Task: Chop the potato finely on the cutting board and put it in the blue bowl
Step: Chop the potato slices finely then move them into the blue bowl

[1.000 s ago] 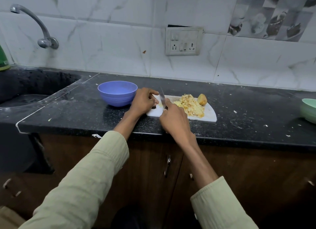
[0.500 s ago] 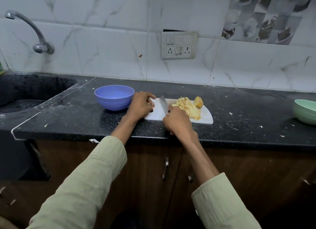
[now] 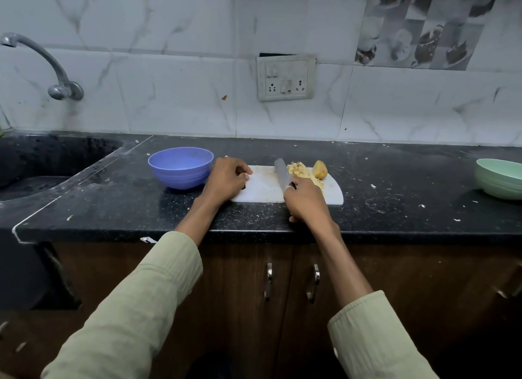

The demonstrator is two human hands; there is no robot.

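Head view, looking down over a black speckled counter (image 3: 395, 214). White cutting board (image 3: 262, 187) lies flat near the counter's front edge, long side across the view.

Left hand (image 3: 226, 180): curled over the board's left end, fingers wrapped round the edge there, gripping it. Thumb tip shows on the board's top surface.

Right hand (image 3: 306, 202): fingers closed round the handle of a knife (image 3: 280, 173) (handle mostly hidden under the hand; only a dark bit shows at the blade's base). Blade points away from the person, lying on or just above the middle of the board; I cannot tell whether the edge touches it. The blade sits just left of the food.

Potato: a heap of chopped potato (image 3: 302, 172) lies on the right half of the board, partly behind the right hand. One uncut potato piece (image 3: 320, 169), skin still on, stands at the heap's right, touching or nearly touching it.

Blue bowl (image 3: 180, 168) stands on the counter just left of the left hand, close to the board's left end. Nothing visible inside from this angle.

Elsewhere: green bowl (image 3: 498, 178) at the far right of the counter, well apart. Dark sink (image 3: 42, 163) on the left, tap (image 3: 53, 67) on the tiled wall above it. Socket panel (image 3: 285, 77) on the wall behind the board. Pale scraps scattered over the counter.
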